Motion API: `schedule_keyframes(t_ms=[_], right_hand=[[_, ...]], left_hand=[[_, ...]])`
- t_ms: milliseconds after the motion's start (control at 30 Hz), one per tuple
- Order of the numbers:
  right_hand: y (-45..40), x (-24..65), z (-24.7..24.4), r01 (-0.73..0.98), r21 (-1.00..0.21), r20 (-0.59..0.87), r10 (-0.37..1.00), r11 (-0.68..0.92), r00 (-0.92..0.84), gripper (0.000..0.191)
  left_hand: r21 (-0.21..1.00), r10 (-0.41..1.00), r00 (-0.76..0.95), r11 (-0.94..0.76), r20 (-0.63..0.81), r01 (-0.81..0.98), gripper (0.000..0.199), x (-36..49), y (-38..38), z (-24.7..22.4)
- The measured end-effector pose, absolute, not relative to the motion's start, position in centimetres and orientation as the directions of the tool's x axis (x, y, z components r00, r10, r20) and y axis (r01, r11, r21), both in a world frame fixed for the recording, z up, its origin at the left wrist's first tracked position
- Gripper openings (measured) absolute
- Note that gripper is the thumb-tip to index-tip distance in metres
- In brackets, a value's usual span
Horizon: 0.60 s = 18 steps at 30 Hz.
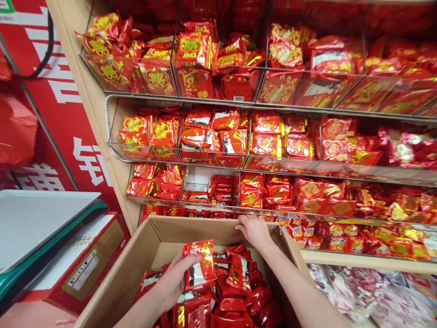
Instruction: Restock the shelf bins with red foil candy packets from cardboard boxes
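Observation:
My left hand (174, 278) is closed around a shiny red snack packet (201, 264) with gold and white printing, held upright above the box's contents. Whether more packets sit behind it in the grip is hard to see. Below lies a heap of similar red packets (235, 305) in a large open cardboard box (136, 264). At the far side of this box, my right hand (254, 232) has its fingers curled over the top rim, just below the shelves. Part of the heap is hidden behind my left hand and forearm.
Tiered shelves with clear-fronted bins (215, 157) of red and gold packets rise ahead. One lower bin (196, 180) shows bare white backing. At left, a white tray (44, 218) rests over a red carton (88, 264). Pale wrapped goods (375, 296) lie below right.

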State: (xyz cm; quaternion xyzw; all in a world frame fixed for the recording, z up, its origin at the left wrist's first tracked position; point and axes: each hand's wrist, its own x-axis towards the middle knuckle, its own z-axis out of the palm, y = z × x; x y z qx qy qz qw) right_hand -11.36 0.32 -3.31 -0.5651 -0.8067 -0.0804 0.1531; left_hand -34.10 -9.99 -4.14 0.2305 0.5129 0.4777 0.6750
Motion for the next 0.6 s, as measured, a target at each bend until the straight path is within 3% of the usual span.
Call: schedule_keyframes(t_ms=[133,267,467,600], right_hand=[[-0.8,-11.2,-2.7,0.936,-0.056,0.366,0.879,0.348,-0.305,0.013],[-2.1,-11.4,-1.7,0.917,-0.062,0.453,0.830,0.395,-0.327,0.012],[-3.5,-12.5,-3.0,0.929,-0.095,0.485,0.832,0.357,-0.270,0.009],[-4.5,-13.0,-4.0,0.928,-0.103,0.448,0.850,0.359,-0.279,0.010]], left_hand=[[0.839,0.917,0.012,0.370,-0.398,-0.399,0.028,-34.9,-8.5,-2.1],[0.837,0.933,0.049,0.341,-0.355,-0.429,0.032,-36.5,-8.7,-3.1],[0.688,0.856,0.047,0.446,-0.515,-0.572,0.028,-37.9,-10.3,-7.7],[0.604,0.855,0.041,0.398,-0.517,-0.690,0.028,-37.9,-10.5,-8.8]])
